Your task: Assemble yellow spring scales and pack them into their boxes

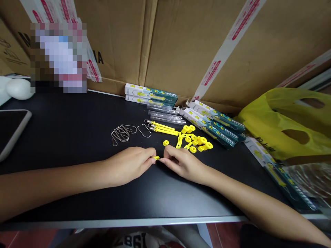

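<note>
Between thumb and index finger, my left hand (133, 165) pinches a small yellow plastic piece (156, 157), mostly hidden by the fingertips. My right hand (184, 163) is closed right beside it, thumb and finger pressed together at the piece's right end; whatever they grip is too small to make out. Behind the hands lie loose yellow plastic parts (192, 149), several metal wire hooks (121, 133) and yellow rods with metal ends (164, 128). A small yellow ring (166, 143) sits just beyond my right hand.
Clear plastic tubes (165, 115) lie by stacked printed boxes (150, 96), with more boxes (212, 120) to their right. A yellow plastic bag (281, 120) and another box (281, 175) are at the right. A phone (12, 131) rests at the left. Large cardboard (176, 44) backs the black table (64, 120).
</note>
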The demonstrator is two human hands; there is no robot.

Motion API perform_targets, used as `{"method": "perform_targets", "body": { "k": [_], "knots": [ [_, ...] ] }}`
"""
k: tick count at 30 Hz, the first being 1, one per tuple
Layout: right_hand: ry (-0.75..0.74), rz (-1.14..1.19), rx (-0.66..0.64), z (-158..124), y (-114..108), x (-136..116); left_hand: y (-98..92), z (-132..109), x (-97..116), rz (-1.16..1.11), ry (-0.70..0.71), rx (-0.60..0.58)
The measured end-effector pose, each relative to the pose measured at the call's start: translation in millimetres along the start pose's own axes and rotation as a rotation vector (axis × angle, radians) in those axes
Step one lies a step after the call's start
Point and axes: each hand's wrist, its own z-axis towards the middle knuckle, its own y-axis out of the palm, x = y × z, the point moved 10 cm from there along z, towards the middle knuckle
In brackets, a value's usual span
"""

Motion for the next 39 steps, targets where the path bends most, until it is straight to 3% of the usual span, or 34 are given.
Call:
{"method": "perform_targets", "body": {
  "k": [9, 18, 39],
  "knots": [
    [-0.005, -0.006, -0.002, -0.8, 0.3, 2.6, -3.0, 0.3, -2.5, -0.068, -0.008, 0.024],
    [0.001, 0.002, 0.080, -2.2, -0.9, 1.9, -2.2, 1.2, 0.8, -0.036, 0.014, 0.003],
    [0.105, 0.015, 0.115, -4.5, -1.9, 11.3, 5.5, 0.3, 0.6, 0.072, -0.023, 0.048]
  ]
}}
